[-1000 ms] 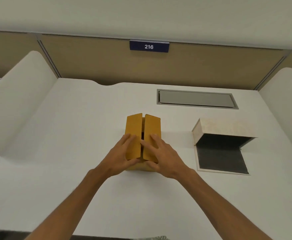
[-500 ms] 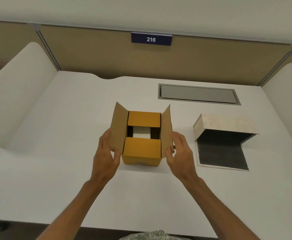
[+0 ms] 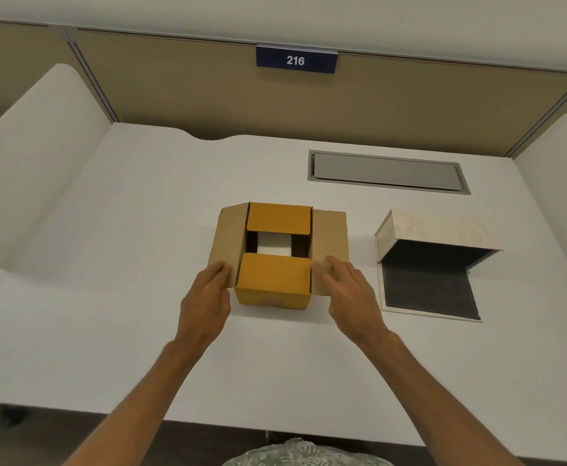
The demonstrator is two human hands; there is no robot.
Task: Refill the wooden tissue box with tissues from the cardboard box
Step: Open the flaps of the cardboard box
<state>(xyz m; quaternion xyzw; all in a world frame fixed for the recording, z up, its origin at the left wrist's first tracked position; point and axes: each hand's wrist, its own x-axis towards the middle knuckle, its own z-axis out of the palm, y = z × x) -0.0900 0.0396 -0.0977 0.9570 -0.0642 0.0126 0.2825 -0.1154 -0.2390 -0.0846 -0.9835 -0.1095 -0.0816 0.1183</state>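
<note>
The yellow-brown cardboard box (image 3: pixel 273 280) stands mid-desk with its two side flaps folded flat outward and its near and far flaps still lying inward. White tissues (image 3: pixel 273 244) show through the gap between them. My left hand (image 3: pixel 206 302) presses on the left flap's near corner, fingers together. My right hand (image 3: pixel 349 297) rests on the right flap, fingers spread. The pale wooden tissue box (image 3: pixel 436 228) lies on its side to the right, open, with a dark interior and its dark-lined base panel (image 3: pixel 430 290) flat on the desk.
The white desk (image 3: pixel 107 297) has curved white side partitions and a tan back panel with a "216" sign (image 3: pixel 295 60). A grey recessed cable hatch (image 3: pixel 388 173) sits behind the boxes. The desk's front edge runs just below my forearms.
The box was shut under both hands; its side flaps were pulled apart and now lie flat outward. My hands moved from the middle to the flaps' near corners.
</note>
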